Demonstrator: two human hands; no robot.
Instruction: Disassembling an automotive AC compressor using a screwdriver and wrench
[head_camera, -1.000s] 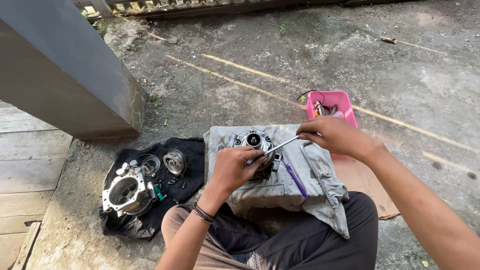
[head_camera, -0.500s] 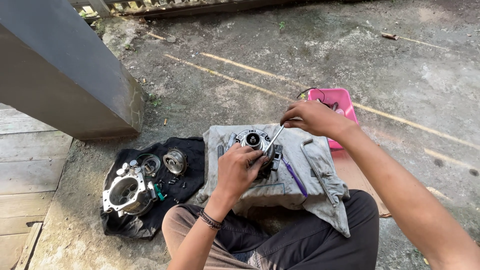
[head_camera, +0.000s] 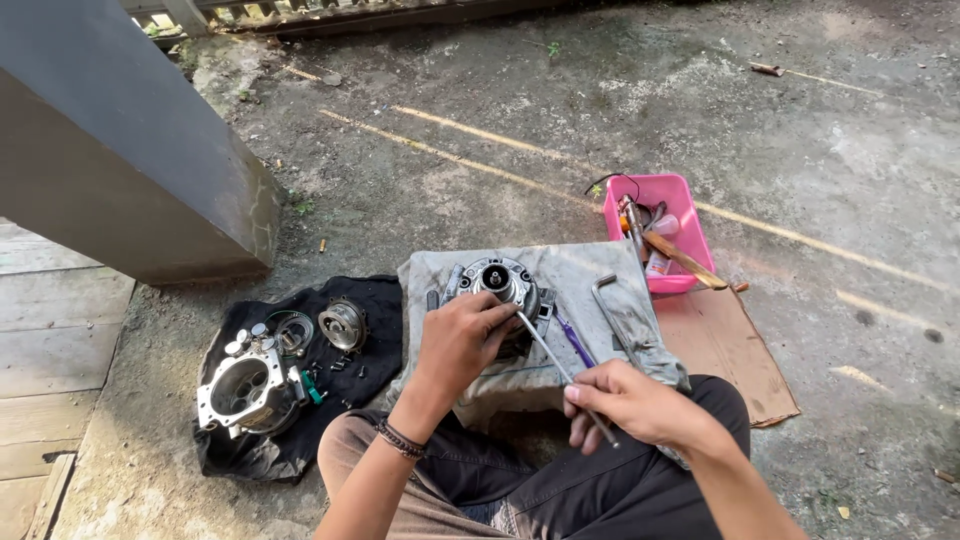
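A round metal engine part (head_camera: 497, 281) sits on a grey cloth (head_camera: 610, 300) in front of my knees. My left hand (head_camera: 462, 338) rests on its near side and steadies it. My right hand (head_camera: 625, 402) is closed on a thin metal rod tool (head_camera: 552, 358), whose far tip reaches the part's near edge beside my left fingers. A purple-handled tool (head_camera: 574, 339) and a bent metal wrench (head_camera: 611, 315) lie on the cloth to the right.
A black cloth (head_camera: 375, 300) at left carries a metal housing (head_camera: 244, 386) and two round parts (head_camera: 342, 324). A pink tray (head_camera: 660, 232) of tools stands behind the grey cloth, cardboard (head_camera: 730, 350) to its right. A grey pillar (head_camera: 120, 150) rises at the far left.
My right hand has pulled back from beyond the part toward my lap, bringing the rod tool along. My left hand stays on the part.
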